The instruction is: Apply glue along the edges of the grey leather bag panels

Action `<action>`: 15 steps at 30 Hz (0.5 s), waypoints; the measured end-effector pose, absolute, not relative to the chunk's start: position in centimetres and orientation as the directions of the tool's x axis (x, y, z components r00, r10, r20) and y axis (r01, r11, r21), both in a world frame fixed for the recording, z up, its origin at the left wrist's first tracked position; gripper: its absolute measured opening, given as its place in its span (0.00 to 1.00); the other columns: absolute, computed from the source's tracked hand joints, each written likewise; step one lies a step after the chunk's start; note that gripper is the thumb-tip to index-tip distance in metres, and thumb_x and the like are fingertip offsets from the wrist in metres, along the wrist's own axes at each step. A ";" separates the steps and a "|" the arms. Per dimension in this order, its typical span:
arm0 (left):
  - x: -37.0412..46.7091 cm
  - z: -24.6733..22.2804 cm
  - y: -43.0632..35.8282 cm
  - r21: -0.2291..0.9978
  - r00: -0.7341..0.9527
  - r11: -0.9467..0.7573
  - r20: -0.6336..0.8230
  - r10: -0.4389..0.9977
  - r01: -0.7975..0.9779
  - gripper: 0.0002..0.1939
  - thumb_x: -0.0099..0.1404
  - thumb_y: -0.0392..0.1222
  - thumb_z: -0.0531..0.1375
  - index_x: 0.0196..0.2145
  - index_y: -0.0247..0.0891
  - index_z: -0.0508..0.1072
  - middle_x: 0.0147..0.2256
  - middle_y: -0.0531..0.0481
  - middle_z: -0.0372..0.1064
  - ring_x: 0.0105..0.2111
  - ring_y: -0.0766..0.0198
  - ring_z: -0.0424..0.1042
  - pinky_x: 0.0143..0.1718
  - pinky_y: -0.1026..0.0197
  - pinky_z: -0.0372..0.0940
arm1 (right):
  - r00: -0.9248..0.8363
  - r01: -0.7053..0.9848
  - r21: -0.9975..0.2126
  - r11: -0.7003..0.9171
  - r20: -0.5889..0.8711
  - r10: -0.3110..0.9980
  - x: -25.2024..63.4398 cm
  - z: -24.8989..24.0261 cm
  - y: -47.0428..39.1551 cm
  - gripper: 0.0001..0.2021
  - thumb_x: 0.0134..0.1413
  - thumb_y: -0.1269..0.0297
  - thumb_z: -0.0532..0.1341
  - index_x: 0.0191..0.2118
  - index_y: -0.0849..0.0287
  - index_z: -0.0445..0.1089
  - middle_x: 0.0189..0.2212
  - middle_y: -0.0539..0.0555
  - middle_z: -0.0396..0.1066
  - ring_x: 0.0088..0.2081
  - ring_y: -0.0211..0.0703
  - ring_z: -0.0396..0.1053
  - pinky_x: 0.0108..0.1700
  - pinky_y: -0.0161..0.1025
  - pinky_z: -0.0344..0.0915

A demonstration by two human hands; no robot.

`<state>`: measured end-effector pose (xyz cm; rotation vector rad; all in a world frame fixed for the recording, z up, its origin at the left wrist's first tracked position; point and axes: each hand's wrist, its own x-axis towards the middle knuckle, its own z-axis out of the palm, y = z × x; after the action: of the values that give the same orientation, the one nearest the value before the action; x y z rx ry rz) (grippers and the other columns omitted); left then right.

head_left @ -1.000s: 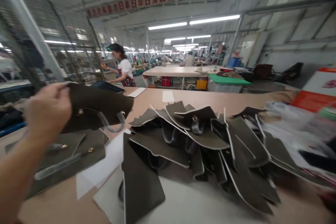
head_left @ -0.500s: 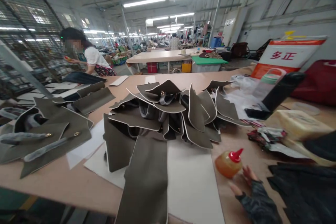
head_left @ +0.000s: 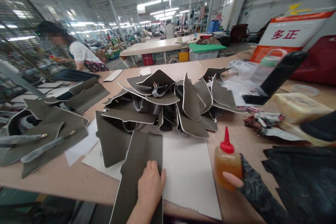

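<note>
My left hand [head_left: 150, 186] lies on a grey-brown panel [head_left: 141, 154] at the front of the table, fingers close together and pressed on its surface near the right edge. Beside that panel is a white sheet [head_left: 187, 175]. My right hand [head_left: 233, 179] is wrapped round a glue bottle [head_left: 228, 161] with amber liquid and a red pointed cap. The thumb shows in front; the other fingers are hidden behind it. The bottle stands upright. A dark patterned sleeve covers that forearm. Beyond lies a heap of grey-brown panels [head_left: 193, 101] with pale edges and wrapped handles.
More panels with handles [head_left: 49, 126] lie at the left. On the right are a black stand [head_left: 282, 77], a yellowish block [head_left: 304, 110], crumpled wrapping [head_left: 265, 122] and dark cloth [head_left: 304, 175]. A person in a white top [head_left: 81, 54] is at the back left.
My left hand has come into view onto the front panel. My right hand has closed round the bottle, which was tilted and now stands upright. The view has shifted slightly.
</note>
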<state>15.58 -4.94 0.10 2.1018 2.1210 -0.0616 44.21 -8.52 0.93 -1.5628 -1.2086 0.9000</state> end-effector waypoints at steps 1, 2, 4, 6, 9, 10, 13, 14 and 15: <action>15.1 0.1 -4.9 0.124 -0.011 0.031 -0.165 0.986 0.992 0.13 0.66 0.43 0.46 0.39 0.34 0.65 0.39 0.43 0.66 0.38 0.59 0.70 0.36 0.62 0.63 | 0.167 0.227 -0.968 -0.109 -0.072 0.983 44.2 1.4 -9.3 0.22 0.43 0.55 0.66 0.48 0.47 0.70 0.49 0.55 0.70 0.53 0.59 0.64 0.52 0.52 0.65; 14.6 0.2 -4.8 0.176 -0.014 0.049 -0.195 0.981 0.983 0.12 0.65 0.43 0.47 0.39 0.35 0.65 0.39 0.44 0.67 0.38 0.60 0.71 0.36 0.62 0.62 | 0.054 0.138 -0.978 -0.155 -0.149 0.987 44.0 2.0 -10.0 0.23 0.42 0.55 0.66 0.49 0.46 0.69 0.49 0.55 0.70 0.53 0.59 0.64 0.53 0.52 0.64; 13.7 0.5 -4.7 0.282 -0.008 0.080 -0.246 0.969 0.956 0.10 0.64 0.44 0.49 0.38 0.36 0.65 0.39 0.45 0.68 0.37 0.62 0.71 0.35 0.64 0.61 | -0.233 -0.072 -0.955 -0.286 -0.263 0.936 43.0 3.7 -10.9 0.26 0.42 0.54 0.65 0.51 0.44 0.67 0.51 0.54 0.68 0.53 0.58 0.64 0.53 0.52 0.62; 13.1 0.6 -4.5 0.344 -0.006 0.102 -0.270 0.963 0.933 0.10 0.64 0.42 0.49 0.38 0.36 0.66 0.38 0.45 0.70 0.37 0.62 0.71 0.36 0.64 0.61 | -0.453 -0.205 -0.889 -0.408 -0.284 0.845 41.7 5.4 -11.0 0.27 0.43 0.52 0.63 0.53 0.44 0.65 0.51 0.55 0.68 0.52 0.59 0.65 0.53 0.54 0.61; 12.9 0.5 -4.3 0.368 -0.033 0.140 -0.282 0.959 0.919 0.17 0.64 0.37 0.46 0.47 0.33 0.65 0.45 0.41 0.70 0.44 0.62 0.70 0.43 0.65 0.60 | -0.491 -0.328 -0.817 -0.474 -0.281 0.824 40.4 6.3 -10.6 0.28 0.42 0.53 0.64 0.54 0.45 0.64 0.53 0.54 0.67 0.54 0.58 0.63 0.53 0.54 0.60; 13.0 0.5 -4.3 0.365 -0.044 0.154 -0.291 0.956 0.918 0.19 0.64 0.36 0.45 0.51 0.32 0.64 0.48 0.40 0.68 0.47 0.62 0.69 0.45 0.65 0.59 | -0.447 -0.381 -0.796 -0.470 -0.286 0.847 40.2 6.0 -10.5 0.28 0.41 0.53 0.64 0.53 0.44 0.65 0.54 0.53 0.66 0.54 0.58 0.63 0.53 0.53 0.60; 13.2 0.5 -4.2 0.375 -0.042 0.162 -0.307 0.951 0.913 0.22 0.64 0.35 0.44 0.55 0.34 0.63 0.53 0.43 0.65 0.52 0.63 0.65 0.50 0.66 0.57 | -0.291 -0.487 -0.753 -0.442 -0.337 0.895 40.1 3.5 -10.5 0.25 0.42 0.47 0.63 0.48 0.45 0.68 0.50 0.55 0.69 0.42 0.57 0.72 0.42 0.51 0.68; 13.2 0.5 -4.2 0.388 -0.035 0.159 -0.308 0.951 0.908 0.22 0.64 0.35 0.44 0.54 0.35 0.64 0.53 0.45 0.65 0.52 0.63 0.65 0.51 0.66 0.57 | -0.268 -0.495 -0.740 -0.456 -0.369 0.890 40.0 2.5 -10.5 0.24 0.43 0.46 0.61 0.48 0.46 0.68 0.47 0.56 0.71 0.37 0.55 0.74 0.38 0.50 0.70; 13.2 0.4 -4.1 0.402 -0.031 0.159 -0.307 0.951 0.902 0.22 0.64 0.36 0.44 0.54 0.35 0.65 0.53 0.45 0.66 0.52 0.63 0.65 0.51 0.65 0.57 | -0.249 -0.484 -0.742 -0.464 -0.392 0.886 39.8 1.7 -10.5 0.22 0.45 0.48 0.61 0.47 0.48 0.68 0.45 0.56 0.73 0.35 0.53 0.74 0.36 0.49 0.70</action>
<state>13.20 -4.15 0.42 1.7542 1.9427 0.1301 39.78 -10.52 1.72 -1.0100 -0.6045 1.8523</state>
